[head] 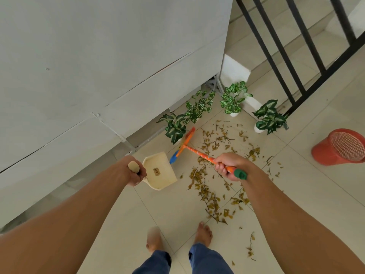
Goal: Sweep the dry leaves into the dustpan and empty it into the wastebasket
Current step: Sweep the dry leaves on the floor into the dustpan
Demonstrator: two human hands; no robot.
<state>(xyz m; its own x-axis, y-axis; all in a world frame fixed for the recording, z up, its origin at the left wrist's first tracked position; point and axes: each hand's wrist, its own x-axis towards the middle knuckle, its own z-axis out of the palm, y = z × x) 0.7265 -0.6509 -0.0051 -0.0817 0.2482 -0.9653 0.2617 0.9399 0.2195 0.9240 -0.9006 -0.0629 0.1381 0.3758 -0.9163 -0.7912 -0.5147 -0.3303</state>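
Head view, looking down at a tiled floor [173, 210]. The left hand [134, 173] is clenched round the upright handle of a cream dustpan [160, 173], whose mouth appears to face 3 o'clock. The right hand [227, 165] grasps an orange broom [199, 154]. Its long axis runs from that hand toward 10 o'clock, the head ending just beyond the pan. Dry leaves [203, 191] lie scattered from 1 to 5 o'clock of the pan, nearer the right hand. A red wastebasket [341, 147] stands well apart at 3 o'clock.

Left hand [136, 173] holds dustpan [160, 171]; right hand [230, 166] grips broom [199, 154].
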